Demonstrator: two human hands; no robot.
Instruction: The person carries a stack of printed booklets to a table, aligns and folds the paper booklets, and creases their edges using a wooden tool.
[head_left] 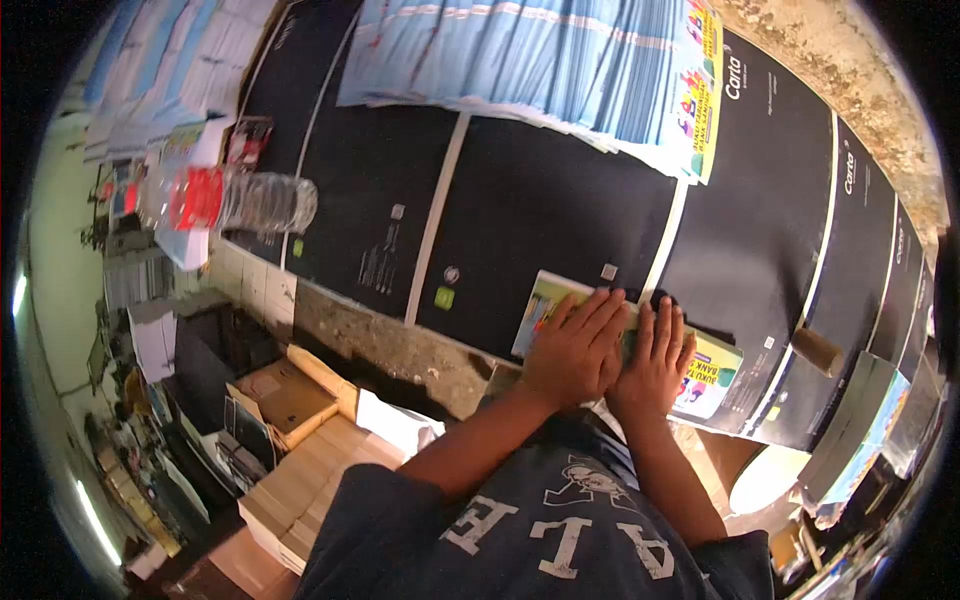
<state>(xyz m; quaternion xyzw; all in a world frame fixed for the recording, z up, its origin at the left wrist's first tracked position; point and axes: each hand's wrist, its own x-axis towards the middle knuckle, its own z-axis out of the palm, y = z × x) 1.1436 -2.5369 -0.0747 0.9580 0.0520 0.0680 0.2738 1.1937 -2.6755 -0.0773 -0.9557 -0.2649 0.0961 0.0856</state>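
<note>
My left hand (580,350) lies with its fingers stretched out on a thin booklet (715,372) with a colourful printed cover. Beside it, my right hand (652,362) presses flat on the same booklet, its fingers also extended. The booklet rests at the near edge of a table covered in black Carta sheets (560,215). My hands hide its middle; only its two ends show. Something small and dark shows at my right fingertips, too covered to make out. Farther back sits a long row of stacked booklets (520,60) with pale blue page edges and yellow covers.
A short brown cylinder (818,352) lies on the table to the right, near another booklet stack (860,425). A clear plastic bottle (265,203) with a red label is at the left. Below left are an open cardboard box (285,395) and a pale block-like stack (310,485).
</note>
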